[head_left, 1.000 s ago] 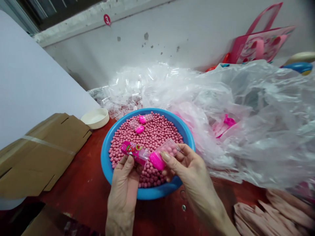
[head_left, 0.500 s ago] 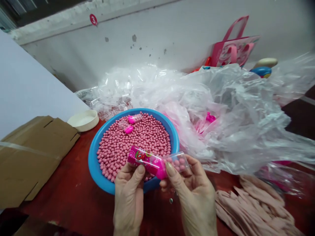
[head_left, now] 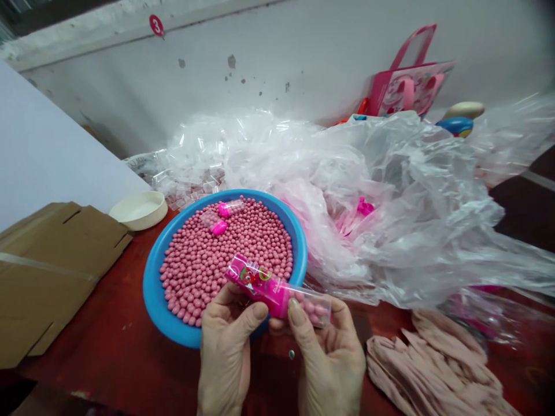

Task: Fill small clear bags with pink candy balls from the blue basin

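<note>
My left hand [head_left: 232,335] is closed on the pink printed end of a plastic tube [head_left: 255,283], which shows a strawberry cartoon. My right hand [head_left: 323,352] pinches the clear end of the same tube between thumb and fingers, and pink balls show inside it. The two parts lie in one line, tilted down to the right, over the front rim of a blue basin [head_left: 151,289]. Small pink balls [head_left: 195,277] fill the basin. On them lie two small clear containers with bright pink caps [head_left: 219,227]. Thumb and fingers partly cover the join.
Flattened cardboard [head_left: 52,271] and a shallow white dish [head_left: 143,211] stand left of the basin. Clear plastic bags [head_left: 411,208] heap behind and to the right. A pinkish cloth [head_left: 433,364] lies at the right front of the red table [head_left: 113,335]. A pink bag [head_left: 407,86] leans by the wall.
The printed part and the clear part were bent at an angle to each other; now they are in line. The view has shifted slightly, and both hands keep their grip.
</note>
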